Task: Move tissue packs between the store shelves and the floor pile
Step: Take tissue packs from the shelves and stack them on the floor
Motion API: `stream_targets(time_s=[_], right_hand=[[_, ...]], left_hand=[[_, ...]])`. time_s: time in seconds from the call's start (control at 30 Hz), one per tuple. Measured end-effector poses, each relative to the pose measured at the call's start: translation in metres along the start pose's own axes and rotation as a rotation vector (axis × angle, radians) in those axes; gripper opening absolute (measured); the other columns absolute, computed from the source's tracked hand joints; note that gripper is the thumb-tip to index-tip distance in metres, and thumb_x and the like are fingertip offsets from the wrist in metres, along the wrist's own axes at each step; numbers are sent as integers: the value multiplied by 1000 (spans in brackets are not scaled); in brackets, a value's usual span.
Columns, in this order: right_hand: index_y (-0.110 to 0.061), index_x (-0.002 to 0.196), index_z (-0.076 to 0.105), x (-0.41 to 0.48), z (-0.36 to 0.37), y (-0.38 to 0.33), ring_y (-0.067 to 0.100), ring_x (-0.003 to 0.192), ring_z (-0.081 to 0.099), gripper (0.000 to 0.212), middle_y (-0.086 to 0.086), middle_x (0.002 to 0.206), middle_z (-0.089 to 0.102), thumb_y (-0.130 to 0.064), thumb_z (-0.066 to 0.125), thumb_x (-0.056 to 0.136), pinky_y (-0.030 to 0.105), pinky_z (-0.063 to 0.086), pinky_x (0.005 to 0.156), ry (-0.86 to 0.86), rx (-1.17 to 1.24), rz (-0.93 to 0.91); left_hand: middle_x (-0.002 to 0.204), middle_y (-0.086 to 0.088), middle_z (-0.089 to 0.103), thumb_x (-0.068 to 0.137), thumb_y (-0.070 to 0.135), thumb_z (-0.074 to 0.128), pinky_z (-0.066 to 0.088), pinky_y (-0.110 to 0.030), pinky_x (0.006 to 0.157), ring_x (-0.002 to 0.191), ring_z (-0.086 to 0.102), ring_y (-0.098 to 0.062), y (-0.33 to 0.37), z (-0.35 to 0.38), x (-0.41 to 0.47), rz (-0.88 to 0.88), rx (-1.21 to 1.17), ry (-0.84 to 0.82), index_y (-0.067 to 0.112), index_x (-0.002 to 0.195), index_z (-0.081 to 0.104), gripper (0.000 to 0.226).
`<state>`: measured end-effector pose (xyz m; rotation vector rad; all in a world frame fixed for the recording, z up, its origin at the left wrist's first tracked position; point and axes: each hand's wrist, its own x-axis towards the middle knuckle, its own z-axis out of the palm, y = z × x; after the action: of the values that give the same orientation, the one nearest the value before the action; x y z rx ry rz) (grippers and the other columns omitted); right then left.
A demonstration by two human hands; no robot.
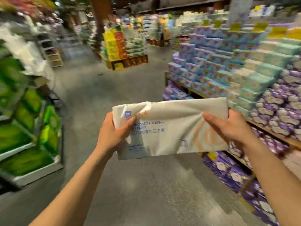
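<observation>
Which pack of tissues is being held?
The white pack with blue writing, gripped by the left hand and right hand; the purple packs sit on the shelf.

Floor (114, 88): grey, smooth concrete; an aisle running from near to far through the centre.
Pallet display (123, 46): far centre, on the floor; yellow, orange and pale packages stacked in columns on a wooden base.
Second display (156, 30): farther back, right of the pallet display; pale packages on a wooden base, blurred.
Grey pillar (241, 8): far right, running out of view at the top.
Brown column (99, 17): far centre, behind the pallet display.
Yellow tags (276, 32): far right, upright in a row; print unreadable.
White sheet (27, 51): left, draped and crumpled.
Green packages (24, 136): near left, in grey trays; blurred.
Stepped stand (52, 53): far left, just beside the white sheet; blurred.
</observation>
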<state>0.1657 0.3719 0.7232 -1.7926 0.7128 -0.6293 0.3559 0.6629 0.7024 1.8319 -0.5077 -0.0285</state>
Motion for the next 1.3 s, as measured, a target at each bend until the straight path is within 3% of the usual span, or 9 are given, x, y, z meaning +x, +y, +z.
stream_targets(time_s=[0.1,0.2,0.3,0.5,0.63,0.73,0.83,1.1,1.3], right_hand=[[-14,86,70,46,87,-28,8,65,69,31,2,86,75,-41,83,78,29,58,60,-108,-67,-84],[-7,88,72,94,180,-58,27,78,73,53,13,88,76,-56,83,71,50,59,74,-236,-87,-174],[-9,97,71,136,273,-101,16,77,71,91,3,88,76,-85,74,49,40,59,70,-350,-96,-254],[-21,106,70,172,459,-188,12,88,71,59,-6,97,75,-59,80,62,38,59,77,-693,30,-390],[-21,104,72,159,583,-235,0,75,71,38,-10,92,75,-43,82,74,19,52,60,-869,81,-470],[-20,102,72,133,676,-264,3,74,72,34,-6,90,76,-39,83,76,23,54,62,-988,116,-498],[-20,102,71,96,769,-294,0,69,71,27,-7,87,77,-31,81,80,12,51,52,-1095,167,-512],[-23,95,73,-3,980,-402,8,76,75,38,-12,86,78,-46,80,66,33,58,70,-1218,254,-558],[-21,101,73,-61,1119,-474,3,69,73,46,-11,86,77,-49,79,65,21,54,57,-1244,288,-613]], left_hand=[[106,0,72,75,59,77,51,-21,60,82,69,-10,-28,-67,33,-30,37,129,24,112,64,52],[105,3,72,73,63,78,59,-32,68,90,73,-13,-53,-131,67,-57,69,294,28,112,63,55],[104,5,72,78,51,81,60,-30,70,89,72,-11,-66,-192,96,-122,79,435,25,115,61,50],[104,7,72,76,52,78,62,-32,66,83,74,-9,-95,-319,122,-223,109,730,29,118,54,54],[105,4,74,72,57,79,64,-39,70,84,75,-11,-120,-398,111,-272,119,910,28,118,56,59],[103,3,75,78,49,78,62,-31,65,82,75,-9,-141,-464,98,-299,141,1010,24,119,57,53],[104,1,76,71,60,80,64,-42,73,86,76,-13,-170,-541,85,-314,176,1087,23,117,58,63],[108,1,75,65,64,83,61,-51,83,95,75,-20,-212,-767,85,-277,194,1206,27,118,59,68],[107,6,74,61,76,79,61,-50,81,93,74,-17,-242,-918,93,-295,293,1253,36,113,58,70]])
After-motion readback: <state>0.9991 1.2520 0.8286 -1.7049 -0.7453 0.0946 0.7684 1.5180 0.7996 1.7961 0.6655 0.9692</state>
